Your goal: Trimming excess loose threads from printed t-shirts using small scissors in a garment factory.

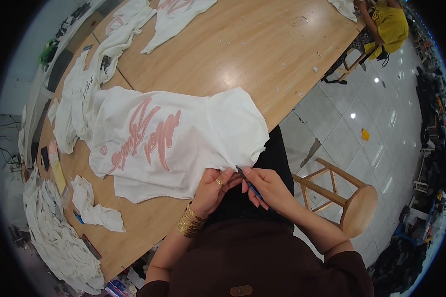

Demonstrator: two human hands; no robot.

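Note:
A white shirt (193, 121) with pink script printed on it lies spread over the table's near edge, part of it hanging toward my lap. My left hand (212, 188), with a ring and gold bangles, is closed in a pinch on the edge of the shirt's fabric. Beside it, my right hand (270, 188) is closed around blue thread snips (253, 188). Their dark pointed tips meet the cloth edge close to my left fingertips. The lower fingers of both hands are partly hidden.
The wooden table (223, 59) bears more white garments (74, 109) on the far left. A heap of white cloth (59, 237) lies at the near left, by a white scrap (96, 208) and a blue tool (78, 216). A wooden stool (359, 210) stands right; another person (389, 24) sits far right.

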